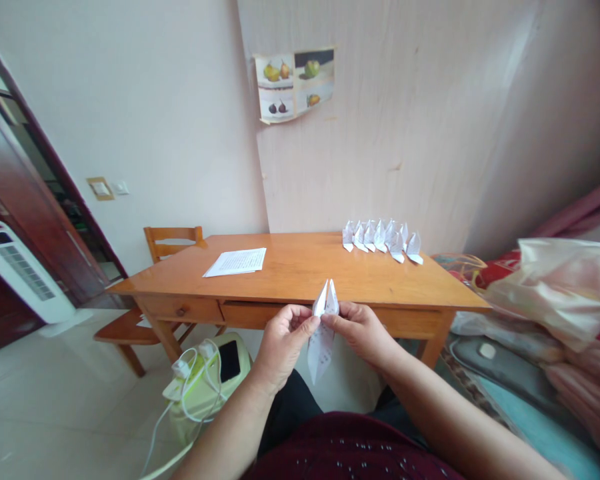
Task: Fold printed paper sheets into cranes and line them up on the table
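Tabletop (300, 260) first, since it fills most of my view: orange-brown wood, pretty shiny, drawers under the front edge, and its back side up by a pale wall (180, 113). Toward the left lies a little stack of printed sheets (237, 262), roughly squared up. Over at the back right there's a cluster of white folded pieces (379, 237) standing close together, pointy ends up (I tried counting, but they overlap too much). The person sits at the near side with a folded paper (321, 353) held up in front of the table's front edge, two slim points on top and a longer one hanging down. Left hand (289, 340) has it pinched between thumb and fingers on one side, right hand (363, 327) does the same on the other, thumbs nearly meeting in the middle. Rest of the room: fruit pictures (295, 87) stuck on the wall, corners curling a bit, wooden chair (173, 232) at the table's left end, and a pale green box (180, 417) on the floor with a dark phone (230, 361) and white cables on top. Off to the right, a heap of plastic bags (555, 287).
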### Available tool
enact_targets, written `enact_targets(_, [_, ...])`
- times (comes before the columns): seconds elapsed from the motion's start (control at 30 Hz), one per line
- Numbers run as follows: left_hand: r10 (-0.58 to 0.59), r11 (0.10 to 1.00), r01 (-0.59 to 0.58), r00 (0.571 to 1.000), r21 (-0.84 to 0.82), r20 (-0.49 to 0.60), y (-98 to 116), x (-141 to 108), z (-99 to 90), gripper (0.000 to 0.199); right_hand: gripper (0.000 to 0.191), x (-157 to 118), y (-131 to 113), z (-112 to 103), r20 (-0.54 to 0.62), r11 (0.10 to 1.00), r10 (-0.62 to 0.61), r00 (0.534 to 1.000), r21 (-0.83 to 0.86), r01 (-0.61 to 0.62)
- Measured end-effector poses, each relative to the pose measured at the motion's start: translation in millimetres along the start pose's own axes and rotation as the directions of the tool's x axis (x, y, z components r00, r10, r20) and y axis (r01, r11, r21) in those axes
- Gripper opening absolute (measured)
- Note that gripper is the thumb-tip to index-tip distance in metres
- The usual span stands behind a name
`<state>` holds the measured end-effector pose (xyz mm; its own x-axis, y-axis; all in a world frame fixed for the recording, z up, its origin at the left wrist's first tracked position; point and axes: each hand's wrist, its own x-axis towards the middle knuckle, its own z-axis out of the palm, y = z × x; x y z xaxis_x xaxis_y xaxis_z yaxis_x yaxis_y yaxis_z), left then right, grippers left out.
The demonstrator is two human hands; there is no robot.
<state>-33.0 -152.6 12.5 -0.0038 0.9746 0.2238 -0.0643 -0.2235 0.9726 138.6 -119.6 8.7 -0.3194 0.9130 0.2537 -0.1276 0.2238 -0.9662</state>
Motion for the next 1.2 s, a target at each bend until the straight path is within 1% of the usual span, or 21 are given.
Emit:
enact_targets(0.03, [-0.005, 1.000, 0.005, 1.000, -0.001, 0.022, -1, 1, -0.8, 0.031, 0.029, -1, -1, 1, 0.006, 1.000, 0.009, 1.000, 0.010, -0.009])
enact_targets(0.1, [-0.012, 1.000, 0.012, 0.999, -0.002, 0.031, -4, 2, -2.1, 0.029, 0.029, -2, -2, 3, 0.010, 0.999, 0.029, 1.000, 0.039, -0.029])
enact_targets(0.23, [-0.032, 0.998, 0.032, 0.999, -0.049, 0.005, -8, 1, -1.6, 0.027, 0.027, -6, -4, 8, 0.012, 0.989, 0.080, 0.997, 0.123, -0.081])
enact_targets(0.37, [-0.026, 0.995, 0.025, 1.000, -0.098, -0.017, -8, 0, 0.3, 0.027, 0.027, -9, -6, 13, -0.027, 0.985, 0.104, 0.994, 0.144, -0.099])
enact_targets(0.5, [-0.016, 0.992, 0.011, 0.999, -0.124, -0.045, -6, 0, 1.1, 0.027, 0.031, -11, -2, 16, 0.016, 0.974, 0.136, 0.991, 0.182, -0.136])
enact_targets(0.63, [-0.048, 0.984, 0.044, 0.999, -0.173, -0.015, -4, -2, 2.7, 0.026, 0.035, -11, 6, 16, 0.037, 0.968, 0.144, 0.989, 0.201, -0.148])
enact_targets(0.8, [-0.068, 0.980, 0.069, 0.998, -0.186, 0.008, -5, -1, 3.4, 0.028, 0.038, -12, 10, 15, 0.074, 0.980, 0.135, 0.988, 0.139, -0.144])
enact_targets(0.9, [-0.061, 0.983, 0.061, 0.998, -0.172, 0.004, -9, 0, 1.9, 0.027, 0.039, -14, 10, 16, 0.084, 0.977, 0.144, 0.986, 0.149, -0.155])
enact_targets(1.07, [-0.046, 0.980, 0.044, 0.999, -0.193, -0.004, -12, 0, 0.8, 0.026, 0.037, -15, 12, 16, 0.102, 0.965, 0.156, 0.982, 0.194, -0.174])
enact_targets(1.13, [-0.062, 0.971, 0.064, 0.998, -0.229, 0.015, -10, -1, 1.2, 0.026, 0.036, -16, 13, 16, 0.113, 0.962, 0.160, 0.981, 0.205, -0.180])
enact_targets(1.2, [-0.096, 0.952, 0.110, 0.993, -0.284, 0.063, -6, -1, 1.6, 0.028, 0.036, -16, 14, 15, 0.122, 0.962, 0.159, 0.980, 0.203, -0.181])
